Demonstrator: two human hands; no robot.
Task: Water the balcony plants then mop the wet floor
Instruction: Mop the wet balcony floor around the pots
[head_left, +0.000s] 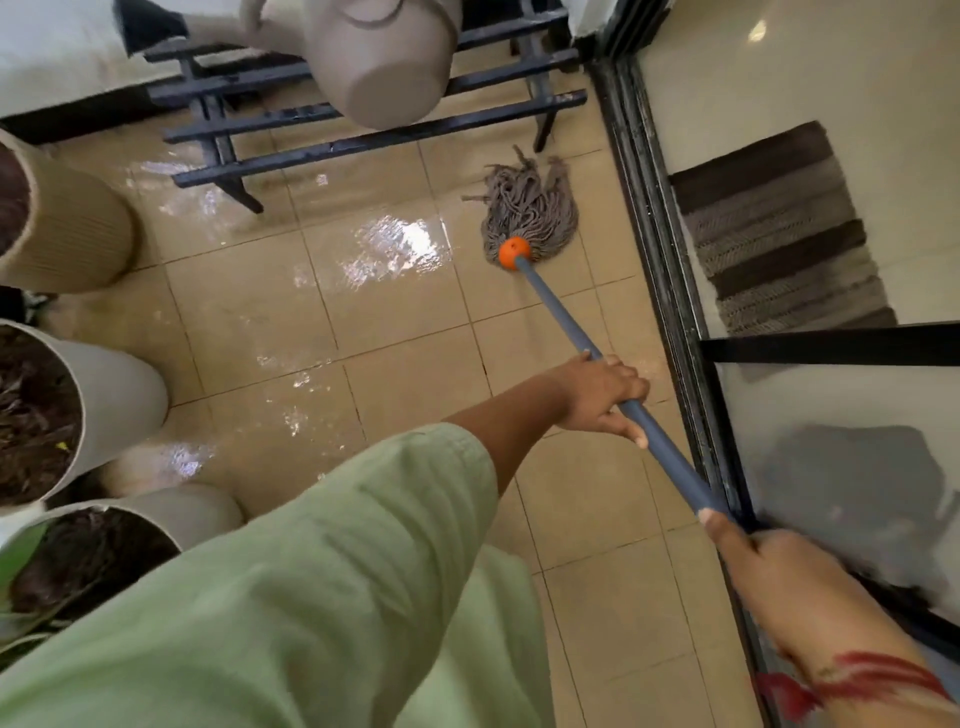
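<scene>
I have the left arm stretched forward and across the body, its pale green sleeve (311, 571) stopping short of the bare forearm. My left hand (602, 397) sits partway along the mop handle (561, 312), knuckles up, fingers curled over it and the thumb tucked beneath. My right hand (763, 566) grips the same handle higher up, nearer its top end, with one digit lying straight along the shaft. The right forearm is bare, a red thread (872, 675) around the wrist. The two hands are well apart on the handle.

home balcony, plant pots (111, 387), sliding door (670, 291)
</scene>
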